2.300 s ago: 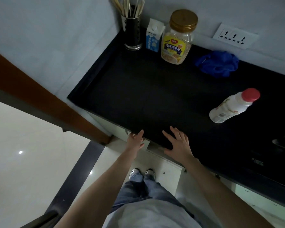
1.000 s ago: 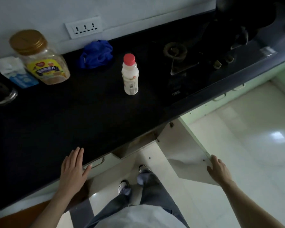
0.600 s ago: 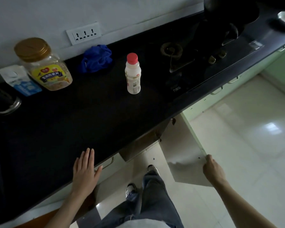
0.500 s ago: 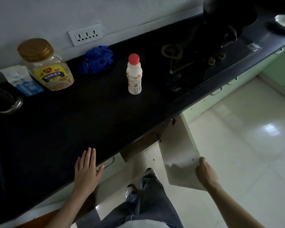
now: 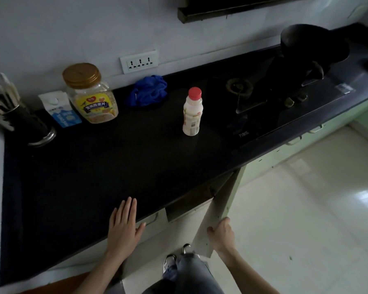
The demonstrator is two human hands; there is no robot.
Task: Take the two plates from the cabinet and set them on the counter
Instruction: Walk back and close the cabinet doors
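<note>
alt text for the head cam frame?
A person's right hand grips the edge of an open cabinet door under a dark counter, while the left hand rests flat on its front edge. A red-capped bottle, jar, blue cloth and stove sit on it; no plates show.

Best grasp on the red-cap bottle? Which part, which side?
Probably wrap the bottle round its mid-body, below the red cap, coming from the counter front edge: it stands upright, and nothing stands between it and that edge.
</note>
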